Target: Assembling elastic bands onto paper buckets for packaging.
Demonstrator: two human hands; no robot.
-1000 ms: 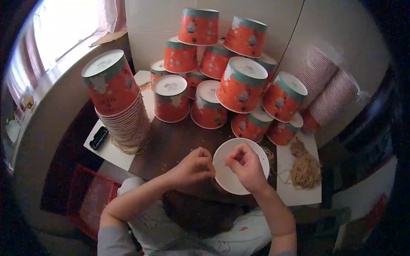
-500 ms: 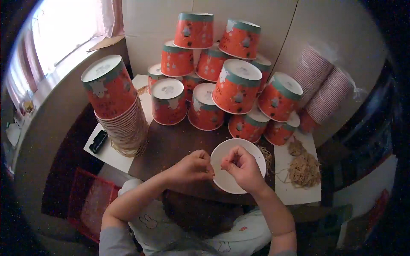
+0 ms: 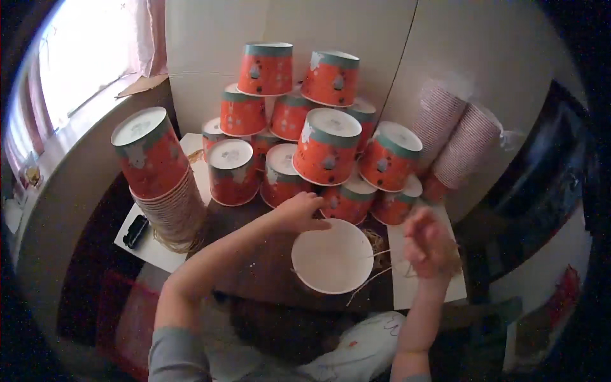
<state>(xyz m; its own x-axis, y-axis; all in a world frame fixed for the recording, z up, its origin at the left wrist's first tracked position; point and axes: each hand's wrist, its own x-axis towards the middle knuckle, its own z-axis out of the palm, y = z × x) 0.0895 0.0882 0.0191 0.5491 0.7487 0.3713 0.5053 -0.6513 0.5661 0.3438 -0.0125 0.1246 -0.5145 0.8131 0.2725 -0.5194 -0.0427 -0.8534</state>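
Observation:
A white paper bucket (image 3: 332, 274) stands mouth up on the dark table before me, its inside showing. My left hand (image 3: 300, 213) is at its far left rim, fingers stretched and thumb apart, with nothing visible in it. Whether it touches the rim I cannot tell. To the right of the bucket, my right hand (image 3: 429, 245) is raised over the white board, palm partly up and smeared by motion. Thin strands of twine (image 3: 372, 284) reach from beside the bucket toward that hand; whether it holds them is unclear. It largely covers the twine pile behind it.
Upturned orange-and-green paper buckets (image 3: 328, 149) are piled at the back. A tall nested stack (image 3: 156, 165) stands left, beside a black object (image 3: 135, 230). Two wrapped stacks of pale, striped-looking containers (image 3: 464, 146) lean at the back right. A red crate (image 3: 124, 318) sits low at left.
My right hand has moved from over the bucket to the right. My left hand has moved up to the far rim, its fingers opening. Twine strands now show by the bucket. The view has shifted.

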